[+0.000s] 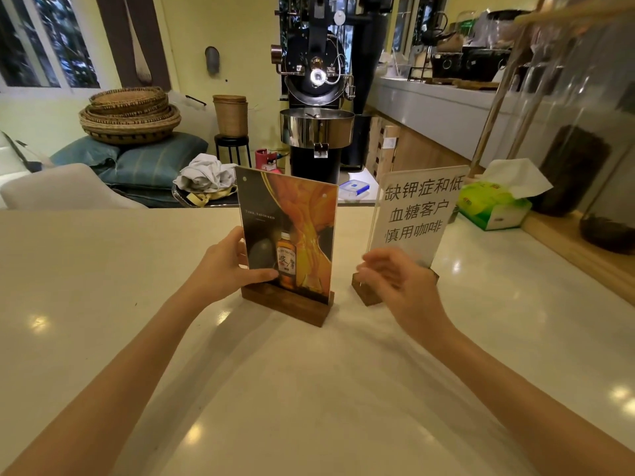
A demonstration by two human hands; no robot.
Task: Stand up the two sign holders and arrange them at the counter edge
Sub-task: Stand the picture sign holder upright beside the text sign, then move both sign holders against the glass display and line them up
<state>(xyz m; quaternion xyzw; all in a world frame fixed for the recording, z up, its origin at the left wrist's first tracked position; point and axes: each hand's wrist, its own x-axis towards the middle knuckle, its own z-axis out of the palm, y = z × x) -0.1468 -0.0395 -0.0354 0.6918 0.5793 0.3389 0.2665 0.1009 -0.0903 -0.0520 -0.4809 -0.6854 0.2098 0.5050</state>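
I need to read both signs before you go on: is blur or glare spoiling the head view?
Head view: the right hand is motion-blurred in front of the white text sign, whose characters stay readable; the whisky poster sign held by the left hand is sharp; ceiling lights glare in spots on the counter; wide-angle distortion bends the edges.

- We see the left hand (228,266) gripping the whisky sign holder (288,235) by its left edge, thumb on the front face, fingers behind.
- That holder stands upright on the counter (103,304).
- Just beyond the right hand's (398,280) spread, blurred fingers (374,261) stands the text sign holder (417,213); contact unclear.
- A tissue box (494,207) sits well past those fingertips.
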